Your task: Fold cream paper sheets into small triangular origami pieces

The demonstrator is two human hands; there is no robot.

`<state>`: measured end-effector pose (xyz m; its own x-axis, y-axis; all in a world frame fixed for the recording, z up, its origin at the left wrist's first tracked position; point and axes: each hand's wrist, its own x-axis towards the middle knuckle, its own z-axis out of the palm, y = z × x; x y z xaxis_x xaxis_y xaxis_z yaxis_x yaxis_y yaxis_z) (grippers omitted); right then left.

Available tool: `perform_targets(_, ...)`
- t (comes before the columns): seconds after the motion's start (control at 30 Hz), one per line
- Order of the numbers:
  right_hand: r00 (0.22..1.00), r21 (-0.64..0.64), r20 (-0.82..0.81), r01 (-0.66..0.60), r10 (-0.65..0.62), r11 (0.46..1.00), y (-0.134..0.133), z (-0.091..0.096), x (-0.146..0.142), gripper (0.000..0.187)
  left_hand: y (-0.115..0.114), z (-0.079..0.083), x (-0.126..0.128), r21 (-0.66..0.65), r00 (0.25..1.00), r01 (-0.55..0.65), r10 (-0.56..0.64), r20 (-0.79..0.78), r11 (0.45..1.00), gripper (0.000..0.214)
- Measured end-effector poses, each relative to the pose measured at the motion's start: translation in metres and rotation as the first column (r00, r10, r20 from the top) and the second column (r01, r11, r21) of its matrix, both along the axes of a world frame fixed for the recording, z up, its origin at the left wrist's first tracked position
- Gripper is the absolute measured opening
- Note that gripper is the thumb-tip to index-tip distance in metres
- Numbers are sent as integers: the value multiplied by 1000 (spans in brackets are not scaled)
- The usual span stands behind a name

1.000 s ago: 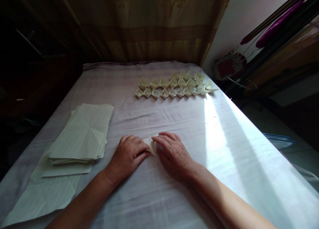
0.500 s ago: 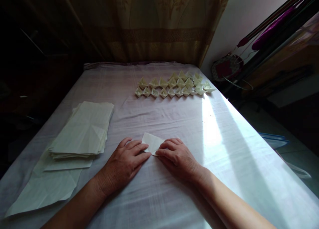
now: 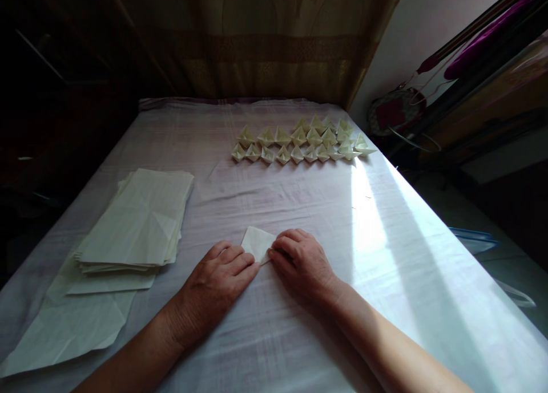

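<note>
A small piece of folded white paper [image 3: 257, 242] lies on the cloth-covered surface between my two hands. My left hand [image 3: 223, 276] rests on its left side, fingers drawn together and the tips pressing its lower left edge. At the right corner, my right hand [image 3: 301, 260] has thumb and fingers closed on the paper. The fingers cover both ends of it, so the folds there are hidden. To the left of my left hand lies a stack of pale paper sheets [image 3: 132, 222], with crease lines on the top sheet.
Several folded paper boats [image 3: 282, 154] stand in rows toward the far right. A larger loose sheet [image 3: 81, 327] sticks out under the stack. The pale plaid cloth [image 3: 205, 199] has a bright sunlight strip at right. A curtain [image 3: 257, 51] hangs behind; a round bag [image 3: 396, 110] sits beyond the right edge.
The view has shifted slightly. Both hands stay on the folded paper; the right fingers have closed in a little at its right corner, and the paper's visible outline looks more square.
</note>
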<state>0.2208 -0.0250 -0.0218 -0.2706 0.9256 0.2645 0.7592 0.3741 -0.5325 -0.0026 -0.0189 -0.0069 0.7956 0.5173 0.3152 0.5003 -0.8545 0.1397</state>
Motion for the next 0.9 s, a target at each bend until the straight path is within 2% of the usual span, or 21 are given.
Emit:
perform_targets(0.23,996,25,39,85,-86,996,-1,-3,-6,11,-4,-3,-3,-3,1000,-25,25,16,1000,28)
perform_targets(0.53,995,19,41,88,-89,996,-1,-3,-7,11,-3,3,1,40,1000,-15,15,-11,999,27)
perform_targets(0.9,994,55,56,89,-93,994,-1,-5,-8,12,-6,-2,0,6,999,-48,48,-4,999,30)
